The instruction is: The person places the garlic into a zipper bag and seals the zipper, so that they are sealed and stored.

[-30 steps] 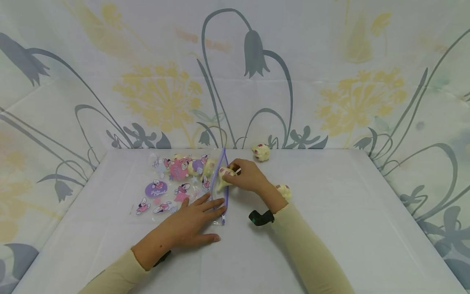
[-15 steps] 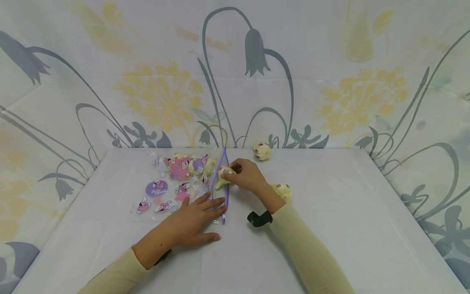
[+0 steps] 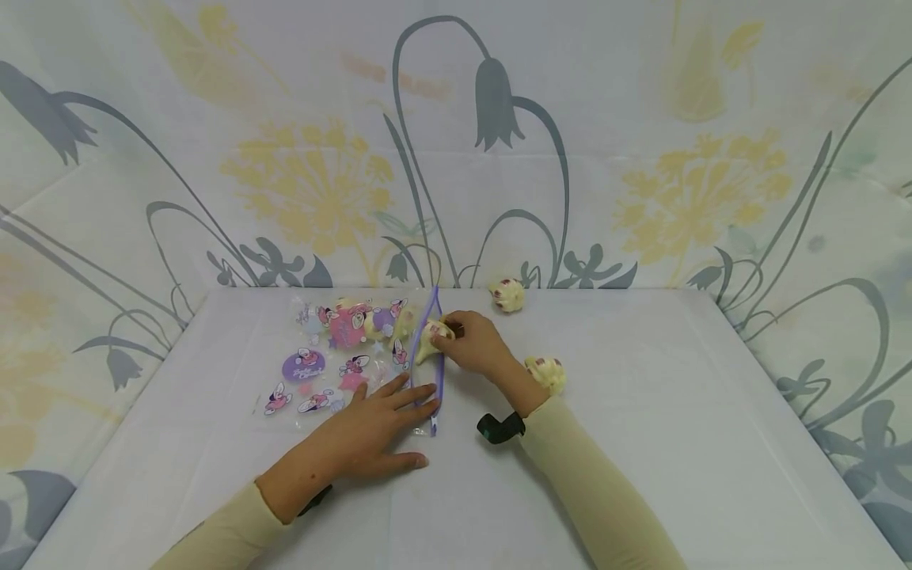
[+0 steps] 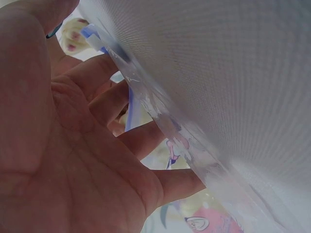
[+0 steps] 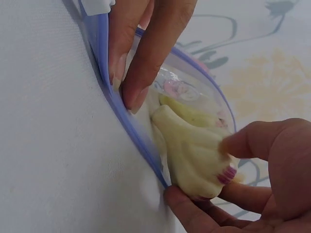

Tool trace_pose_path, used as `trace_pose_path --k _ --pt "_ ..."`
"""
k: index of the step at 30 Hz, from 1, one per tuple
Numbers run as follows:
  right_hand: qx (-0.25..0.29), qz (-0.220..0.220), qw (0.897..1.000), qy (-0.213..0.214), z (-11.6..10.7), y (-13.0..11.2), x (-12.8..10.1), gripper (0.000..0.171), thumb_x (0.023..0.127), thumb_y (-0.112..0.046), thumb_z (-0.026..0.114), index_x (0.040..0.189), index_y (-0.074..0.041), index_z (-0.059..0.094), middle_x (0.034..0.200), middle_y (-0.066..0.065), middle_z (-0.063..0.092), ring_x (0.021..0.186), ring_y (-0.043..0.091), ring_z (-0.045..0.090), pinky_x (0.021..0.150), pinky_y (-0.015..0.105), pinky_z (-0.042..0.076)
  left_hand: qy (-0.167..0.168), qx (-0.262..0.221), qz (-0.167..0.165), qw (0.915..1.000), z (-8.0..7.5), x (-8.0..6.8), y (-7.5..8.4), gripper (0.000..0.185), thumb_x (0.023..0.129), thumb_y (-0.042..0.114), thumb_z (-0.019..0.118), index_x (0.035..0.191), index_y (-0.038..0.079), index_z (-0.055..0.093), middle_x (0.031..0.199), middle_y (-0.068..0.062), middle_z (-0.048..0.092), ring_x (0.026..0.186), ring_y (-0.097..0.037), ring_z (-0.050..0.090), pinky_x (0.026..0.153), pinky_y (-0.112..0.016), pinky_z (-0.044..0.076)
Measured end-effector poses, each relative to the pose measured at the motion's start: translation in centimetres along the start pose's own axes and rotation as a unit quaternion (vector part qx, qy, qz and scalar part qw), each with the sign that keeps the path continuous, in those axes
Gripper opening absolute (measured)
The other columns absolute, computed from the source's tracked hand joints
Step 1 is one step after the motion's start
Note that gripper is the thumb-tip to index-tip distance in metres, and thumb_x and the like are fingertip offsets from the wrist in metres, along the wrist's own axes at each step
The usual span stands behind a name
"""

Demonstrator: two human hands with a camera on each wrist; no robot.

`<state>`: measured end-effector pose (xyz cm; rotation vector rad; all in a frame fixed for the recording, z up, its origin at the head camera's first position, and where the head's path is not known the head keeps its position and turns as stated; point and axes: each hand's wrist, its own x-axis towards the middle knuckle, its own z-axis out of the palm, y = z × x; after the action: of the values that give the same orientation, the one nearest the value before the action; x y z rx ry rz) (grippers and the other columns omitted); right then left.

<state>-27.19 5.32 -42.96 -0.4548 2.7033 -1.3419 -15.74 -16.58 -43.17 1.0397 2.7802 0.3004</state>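
Note:
A clear zip bag (image 3: 359, 368) with pink and purple cartoon prints lies on the table, its purple-edged mouth gaping to the right. My right hand (image 3: 473, 342) holds a pale yellow garlic bulb (image 5: 192, 155) with purple marks at its base. The bulb's neck points into the mouth, between the purple edges. Spread fingers of my left hand (image 3: 374, 431) rest on the bag near its mouth; in the right wrist view, two left fingertips press beside the lower purple edge. More pale bulbs show through the plastic, partly hidden by the prints.
One garlic bulb (image 3: 507, 295) lies by the back edge of the table. Another garlic bulb (image 3: 546, 374) sits beside my right wrist, partly behind it. A flower-patterned cloth (image 3: 598, 182) hangs at the back. The zip slider (image 3: 433, 425) is at the bag's near corner.
My right hand has shifted slightly left with the garlic bulb, bringing it a little further into the bag's mouth. The left hand has stayed in place.

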Motion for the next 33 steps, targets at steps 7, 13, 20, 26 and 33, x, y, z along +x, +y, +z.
trace_pose_path --k 7,13,20,26,33 --pt "0.020 -0.009 1.000 -0.002 0.2 0.1 0.0 0.040 0.098 -0.019 0.071 0.132 0.004 0.069 0.125 0.017 0.070 0.119 0.031 0.068 0.101 0.045 0.056 0.003 0.003 0.002 1.0000 0.0 0.0 0.0 0.078 0.096 0.061 0.071 0.162 0.027 0.048 0.171 0.003 0.038 0.160 -0.040 0.026 0.108 -0.087 0.026" --pt "0.000 -0.031 0.999 0.025 1.0 0.5 0.1 0.035 0.097 -0.021 0.077 0.123 0.001 0.072 0.113 0.014 0.075 0.108 0.029 0.072 0.095 0.042 0.058 0.004 0.003 0.003 1.0000 0.0 -0.1 0.0 0.078 0.095 0.061 0.071 0.161 0.026 0.049 0.171 0.002 0.038 0.159 -0.041 0.027 0.107 -0.087 0.026" --pt "0.017 -0.037 0.998 0.051 1.8 0.8 0.5 0.034 0.095 -0.016 0.079 0.122 0.003 0.070 0.110 0.016 0.071 0.103 0.029 0.071 0.092 0.041 0.059 0.008 0.006 0.007 0.9999 -0.1 -0.2 -0.1 0.077 0.096 0.061 0.071 0.161 0.026 0.049 0.171 0.002 0.039 0.159 -0.041 0.028 0.107 -0.087 0.027" --pt "-0.018 -0.041 0.997 0.064 2.1 0.7 0.8 0.039 0.095 -0.017 0.080 0.125 0.006 0.071 0.092 0.009 0.063 0.086 0.021 0.057 0.077 0.033 0.048 0.009 0.005 0.010 0.9999 -0.2 -0.3 0.0 0.076 0.096 0.060 0.070 0.161 0.025 0.049 0.171 0.002 0.039 0.159 -0.041 0.029 0.107 -0.087 0.027" --pt "0.035 -0.037 0.995 0.085 2.3 0.6 0.7 0.044 0.092 -0.010 0.080 0.129 0.004 0.062 0.100 0.012 0.069 0.088 0.023 0.069 0.079 0.035 0.059 0.012 0.003 0.009 0.9999 -0.2 -0.2 0.0 0.076 0.096 0.060 0.071 0.161 0.025 0.049 0.171 0.002 0.039 0.159 -0.041 0.029 0.107 -0.087 0.028"
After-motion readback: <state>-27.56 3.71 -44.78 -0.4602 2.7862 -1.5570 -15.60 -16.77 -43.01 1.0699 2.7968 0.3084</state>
